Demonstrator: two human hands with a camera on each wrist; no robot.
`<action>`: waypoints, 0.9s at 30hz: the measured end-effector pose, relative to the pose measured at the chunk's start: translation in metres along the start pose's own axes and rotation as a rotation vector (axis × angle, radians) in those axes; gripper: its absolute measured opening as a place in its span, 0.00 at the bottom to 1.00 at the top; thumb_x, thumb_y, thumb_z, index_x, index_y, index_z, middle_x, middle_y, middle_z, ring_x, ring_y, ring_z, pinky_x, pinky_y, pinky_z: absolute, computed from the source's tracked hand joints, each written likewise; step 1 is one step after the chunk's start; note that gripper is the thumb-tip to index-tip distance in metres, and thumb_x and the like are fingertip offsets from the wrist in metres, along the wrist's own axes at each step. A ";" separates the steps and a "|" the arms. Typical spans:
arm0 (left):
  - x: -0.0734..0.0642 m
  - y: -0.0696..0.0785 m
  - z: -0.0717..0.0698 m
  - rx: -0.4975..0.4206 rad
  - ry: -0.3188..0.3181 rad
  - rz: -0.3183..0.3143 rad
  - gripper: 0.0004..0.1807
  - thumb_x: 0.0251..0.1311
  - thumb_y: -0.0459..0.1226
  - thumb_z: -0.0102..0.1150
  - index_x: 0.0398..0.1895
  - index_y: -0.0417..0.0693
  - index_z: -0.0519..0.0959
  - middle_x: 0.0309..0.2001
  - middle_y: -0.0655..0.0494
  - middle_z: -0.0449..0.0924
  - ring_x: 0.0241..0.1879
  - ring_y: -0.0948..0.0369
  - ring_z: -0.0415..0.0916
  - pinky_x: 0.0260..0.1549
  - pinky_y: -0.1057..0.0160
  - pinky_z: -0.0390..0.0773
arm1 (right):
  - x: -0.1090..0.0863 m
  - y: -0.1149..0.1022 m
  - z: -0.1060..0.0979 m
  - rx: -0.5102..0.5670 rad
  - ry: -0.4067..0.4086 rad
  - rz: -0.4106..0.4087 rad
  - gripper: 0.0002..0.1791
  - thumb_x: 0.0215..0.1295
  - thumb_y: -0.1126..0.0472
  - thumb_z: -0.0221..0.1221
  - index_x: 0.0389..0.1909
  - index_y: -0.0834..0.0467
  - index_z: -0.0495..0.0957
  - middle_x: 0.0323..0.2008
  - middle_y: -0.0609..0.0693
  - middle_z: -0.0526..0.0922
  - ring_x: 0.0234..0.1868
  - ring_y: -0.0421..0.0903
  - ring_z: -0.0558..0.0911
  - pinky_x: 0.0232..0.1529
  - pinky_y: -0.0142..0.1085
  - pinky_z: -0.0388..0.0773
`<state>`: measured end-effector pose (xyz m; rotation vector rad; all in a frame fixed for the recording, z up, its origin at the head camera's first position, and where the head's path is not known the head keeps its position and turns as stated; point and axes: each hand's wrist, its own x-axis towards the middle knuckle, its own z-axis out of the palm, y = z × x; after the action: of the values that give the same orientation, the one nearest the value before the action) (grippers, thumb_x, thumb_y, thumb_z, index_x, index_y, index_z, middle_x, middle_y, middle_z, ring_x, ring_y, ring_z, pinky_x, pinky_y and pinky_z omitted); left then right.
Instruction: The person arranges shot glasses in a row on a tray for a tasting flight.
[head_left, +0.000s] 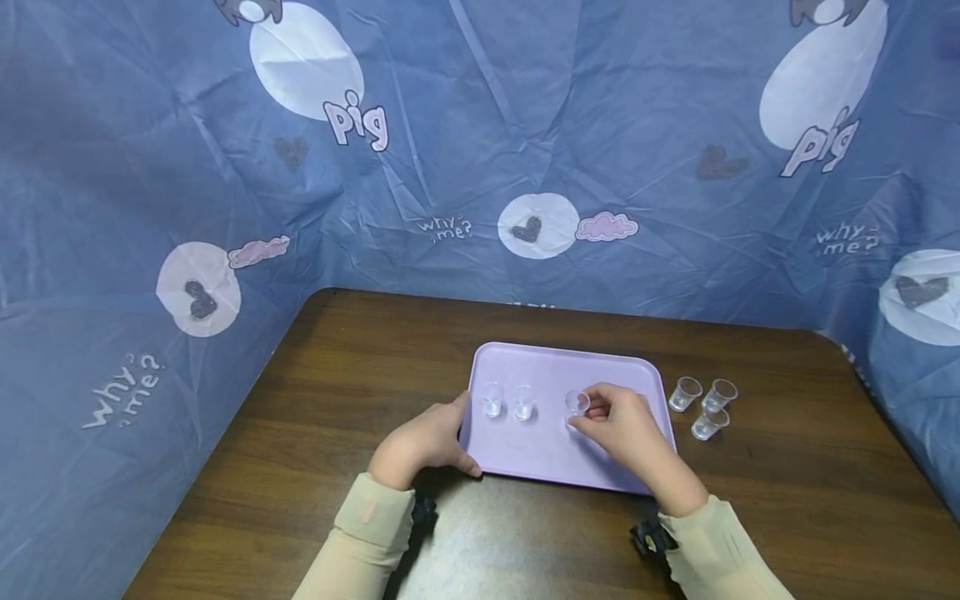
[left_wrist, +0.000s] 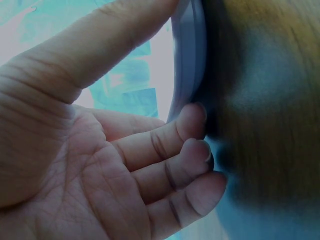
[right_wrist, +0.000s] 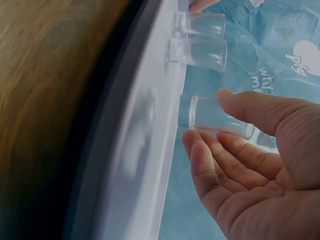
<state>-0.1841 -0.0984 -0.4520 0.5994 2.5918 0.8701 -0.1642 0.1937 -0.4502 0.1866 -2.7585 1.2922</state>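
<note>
My right hand (head_left: 626, 425) pinches a small clear shot glass (head_left: 577, 403) between thumb and fingers. In the right wrist view that shot glass (right_wrist: 217, 116) stands upright relative to the lilac tray (head_left: 555, 458), its base right at the tray's surface. Two more shot glasses, one at the left (head_left: 492, 402) and another beside it (head_left: 524, 405), stand on the tray's left half. My left hand (head_left: 423, 442) touches the tray's near left corner, thumb at the front edge and fingers along the left side. The left wrist view shows its relaxed fingers (left_wrist: 175, 165) by the tray's rim.
To the right of the tray, three clear shot glasses (head_left: 684, 395) stand close together on the brown wooden table (head_left: 300, 467). A blue printed cloth (head_left: 450, 167) hangs around the table's back and sides.
</note>
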 end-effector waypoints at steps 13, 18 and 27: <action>-0.001 -0.001 0.000 0.001 0.002 -0.003 0.59 0.34 0.39 0.89 0.71 0.34 0.63 0.53 0.36 0.79 0.51 0.49 0.77 0.53 0.49 0.74 | 0.013 -0.002 0.021 -0.002 -0.025 0.006 0.12 0.50 0.70 0.75 0.33 0.65 0.82 0.26 0.48 0.84 0.30 0.44 0.83 0.33 0.37 0.81; -0.001 -0.002 0.000 0.001 0.004 0.003 0.59 0.34 0.39 0.89 0.71 0.34 0.62 0.53 0.37 0.80 0.50 0.49 0.77 0.53 0.49 0.74 | 0.015 -0.001 0.025 -0.017 -0.026 0.011 0.12 0.50 0.70 0.75 0.33 0.64 0.82 0.25 0.47 0.84 0.30 0.43 0.83 0.34 0.37 0.81; 0.000 0.000 0.001 0.030 -0.006 -0.024 0.64 0.34 0.40 0.89 0.74 0.29 0.59 0.57 0.33 0.77 0.55 0.46 0.76 0.56 0.49 0.73 | 0.017 -0.004 0.027 -0.015 -0.023 0.032 0.12 0.50 0.70 0.75 0.35 0.65 0.83 0.27 0.50 0.85 0.31 0.45 0.84 0.36 0.40 0.82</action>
<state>-0.1837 -0.0979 -0.4531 0.5779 2.6051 0.8218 -0.1816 0.1686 -0.4619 0.1588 -2.8005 1.2850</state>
